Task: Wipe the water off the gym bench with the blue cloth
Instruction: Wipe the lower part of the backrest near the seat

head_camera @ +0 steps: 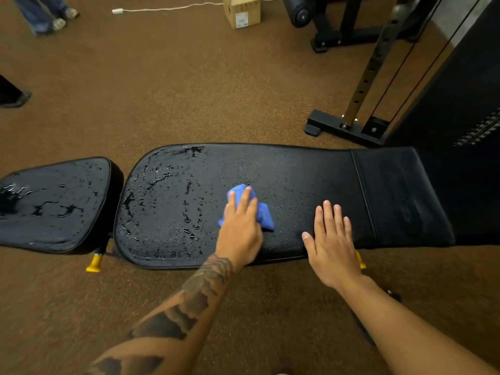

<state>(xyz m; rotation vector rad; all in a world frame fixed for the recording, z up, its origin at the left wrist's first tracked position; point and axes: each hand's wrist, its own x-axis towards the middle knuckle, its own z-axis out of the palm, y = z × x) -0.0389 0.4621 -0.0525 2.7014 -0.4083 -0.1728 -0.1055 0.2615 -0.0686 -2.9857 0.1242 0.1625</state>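
A black padded gym bench (297, 171) lies across the view, with a separate seat pad (54, 204) at its left end. Water streaks and beads (162, 190) cover the seat pad and the left part of the long pad; the right part looks mostly dry. My left hand (242, 226) presses flat on a crumpled blue cloth (263, 215) in the middle of the long pad. My right hand (332, 239) rests flat on the pad to the right, fingers spread, holding nothing.
Brown speckled floor surrounds the bench. A black cable machine frame (351, 125) stands behind the bench at right. A cardboard box (242, 12) and a white cord (162, 8) lie at the back. Another person's legs (46, 14) stand at top left. Yellow adjuster knobs (94, 263) stick out below the bench.
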